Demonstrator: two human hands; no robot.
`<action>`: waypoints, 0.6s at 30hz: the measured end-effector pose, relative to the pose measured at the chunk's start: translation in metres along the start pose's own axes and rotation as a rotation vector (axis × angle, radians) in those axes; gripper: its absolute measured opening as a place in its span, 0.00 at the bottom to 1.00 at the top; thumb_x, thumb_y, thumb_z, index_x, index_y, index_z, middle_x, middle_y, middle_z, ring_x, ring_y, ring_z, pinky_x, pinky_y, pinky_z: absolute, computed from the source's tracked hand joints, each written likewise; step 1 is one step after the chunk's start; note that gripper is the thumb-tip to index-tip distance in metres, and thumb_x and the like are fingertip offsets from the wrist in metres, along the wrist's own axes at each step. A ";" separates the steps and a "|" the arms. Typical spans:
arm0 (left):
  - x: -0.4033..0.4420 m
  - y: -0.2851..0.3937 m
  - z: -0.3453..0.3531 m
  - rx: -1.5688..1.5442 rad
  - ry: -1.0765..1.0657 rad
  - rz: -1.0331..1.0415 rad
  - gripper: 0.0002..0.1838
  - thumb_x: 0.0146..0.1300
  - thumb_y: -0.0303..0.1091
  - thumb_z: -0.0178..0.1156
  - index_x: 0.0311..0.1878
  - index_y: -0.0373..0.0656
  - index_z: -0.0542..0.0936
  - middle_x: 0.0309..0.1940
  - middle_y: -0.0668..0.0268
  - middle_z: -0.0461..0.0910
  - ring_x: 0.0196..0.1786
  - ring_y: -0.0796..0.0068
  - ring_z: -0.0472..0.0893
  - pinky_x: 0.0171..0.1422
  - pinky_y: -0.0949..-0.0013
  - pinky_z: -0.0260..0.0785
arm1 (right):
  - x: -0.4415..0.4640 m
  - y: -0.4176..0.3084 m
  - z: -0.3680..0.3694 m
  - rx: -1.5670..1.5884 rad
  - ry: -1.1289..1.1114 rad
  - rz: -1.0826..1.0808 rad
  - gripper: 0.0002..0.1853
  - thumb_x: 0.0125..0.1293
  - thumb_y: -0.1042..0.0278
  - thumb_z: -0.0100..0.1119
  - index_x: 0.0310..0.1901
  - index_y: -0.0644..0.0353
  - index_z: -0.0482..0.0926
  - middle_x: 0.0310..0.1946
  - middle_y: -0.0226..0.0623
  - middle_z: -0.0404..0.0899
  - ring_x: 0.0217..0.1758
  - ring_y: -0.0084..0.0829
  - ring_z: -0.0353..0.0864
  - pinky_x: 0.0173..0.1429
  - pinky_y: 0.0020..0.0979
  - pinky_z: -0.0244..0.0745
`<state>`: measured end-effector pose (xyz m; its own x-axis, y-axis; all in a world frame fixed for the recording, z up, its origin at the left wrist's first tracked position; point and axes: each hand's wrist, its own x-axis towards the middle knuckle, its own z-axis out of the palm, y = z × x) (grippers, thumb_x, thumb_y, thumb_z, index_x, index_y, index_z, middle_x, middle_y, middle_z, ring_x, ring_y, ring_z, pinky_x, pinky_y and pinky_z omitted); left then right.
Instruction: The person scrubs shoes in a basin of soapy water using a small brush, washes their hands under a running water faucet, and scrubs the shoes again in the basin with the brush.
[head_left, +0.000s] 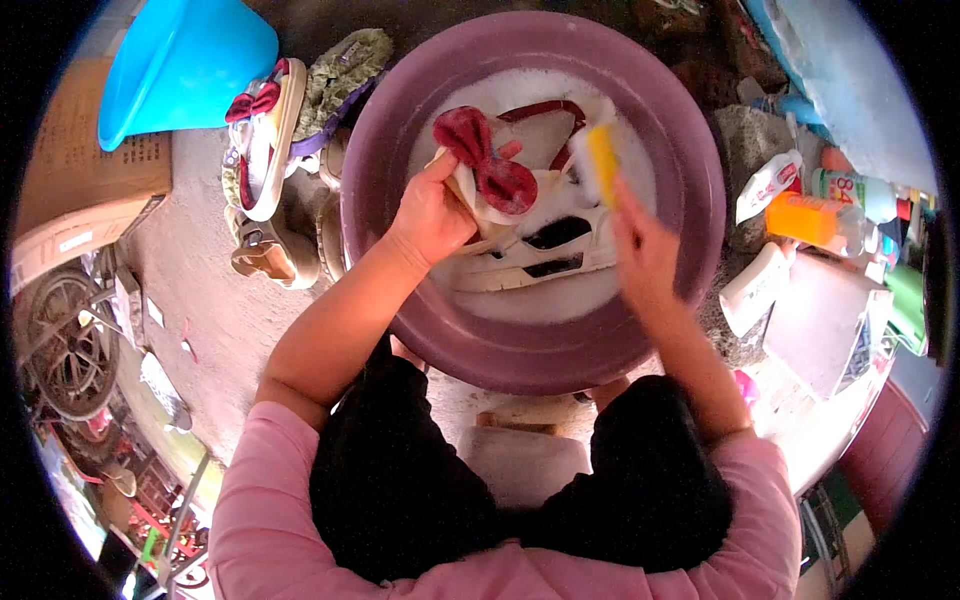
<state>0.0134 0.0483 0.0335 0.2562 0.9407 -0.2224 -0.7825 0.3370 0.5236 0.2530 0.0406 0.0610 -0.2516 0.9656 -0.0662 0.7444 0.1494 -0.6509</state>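
Note:
A round purple basin [375, 200] of sudsy water stands before my knees. Over it, my left hand [438, 212] is closed around a white shoe with a dark red bow [508, 187]. The fingers on its far side are partly hidden. My right hand [645, 245], slightly blurred, grips a yellow-headed brush [604, 158] at the right of the basin, beside the shoe. White strap-like parts with dark openings [550, 255] and a red-edged opening lie in the foam; I cannot tell how many shoes these belong to.
Left of the basin stand a white shoe with a red bow [290, 130], brown footwear [270, 255] and a blue bucket [190, 75]. A cardboard box [90, 150] is further left. On the right are an orange-labelled bottle [815, 222] and a white packet [768, 187].

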 end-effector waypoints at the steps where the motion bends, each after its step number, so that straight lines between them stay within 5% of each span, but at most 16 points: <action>1: 0.001 0.002 0.007 -0.054 0.040 -0.028 0.19 0.65 0.36 0.43 0.58 0.40 0.65 0.52 0.58 0.70 0.56 0.61 0.69 0.63 0.56 0.60 | -0.011 -0.017 0.000 0.049 0.021 -0.124 0.16 0.60 0.70 0.51 0.51 0.53 0.76 0.36 0.44 0.80 0.31 0.36 0.81 0.36 0.28 0.74; 4: 0.004 0.009 0.027 -0.203 0.154 -0.142 0.20 0.66 0.42 0.43 0.57 0.42 0.66 0.50 0.59 0.72 0.54 0.61 0.72 0.60 0.57 0.62 | -0.001 -0.037 0.012 -0.120 -0.067 -0.383 0.19 0.60 0.71 0.52 0.54 0.50 0.73 0.28 0.41 0.79 0.26 0.35 0.79 0.30 0.29 0.73; 7: -0.002 0.010 0.049 -0.193 0.365 -0.245 0.22 0.66 0.49 0.44 0.56 0.43 0.66 0.50 0.60 0.72 0.52 0.61 0.73 0.59 0.57 0.65 | 0.044 -0.057 0.021 0.089 0.012 -0.277 0.23 0.57 0.64 0.55 0.57 0.40 0.70 0.21 0.42 0.75 0.20 0.39 0.76 0.22 0.39 0.70; 13: -0.003 0.006 0.053 -0.015 0.421 -0.376 0.25 0.67 0.52 0.41 0.58 0.42 0.65 0.51 0.62 0.71 0.53 0.64 0.71 0.58 0.57 0.62 | 0.032 -0.073 0.021 0.566 -0.351 0.764 0.13 0.57 0.57 0.51 0.35 0.58 0.74 0.21 0.44 0.76 0.24 0.44 0.77 0.27 0.43 0.71; 15: -0.003 0.008 0.044 -0.023 0.488 -0.358 0.25 0.66 0.51 0.43 0.57 0.42 0.65 0.51 0.61 0.71 0.53 0.63 0.72 0.58 0.56 0.63 | 0.021 -0.072 0.025 0.478 -0.353 0.643 0.12 0.57 0.58 0.51 0.37 0.56 0.74 0.20 0.44 0.76 0.23 0.44 0.77 0.26 0.43 0.70; 18: -0.006 0.003 0.030 -0.022 0.591 -0.347 0.24 0.65 0.50 0.45 0.57 0.43 0.65 0.51 0.59 0.71 0.53 0.61 0.72 0.59 0.55 0.65 | -0.006 -0.047 0.040 0.014 -0.130 -0.240 0.20 0.59 0.63 0.52 0.55 0.40 0.72 0.17 0.43 0.73 0.18 0.42 0.75 0.22 0.40 0.70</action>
<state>0.0266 0.0452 0.0608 0.1460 0.5966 -0.7891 -0.7241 0.6080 0.3257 0.1946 0.0194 0.0621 -0.4976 0.8674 -0.0046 0.6452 0.3667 -0.6702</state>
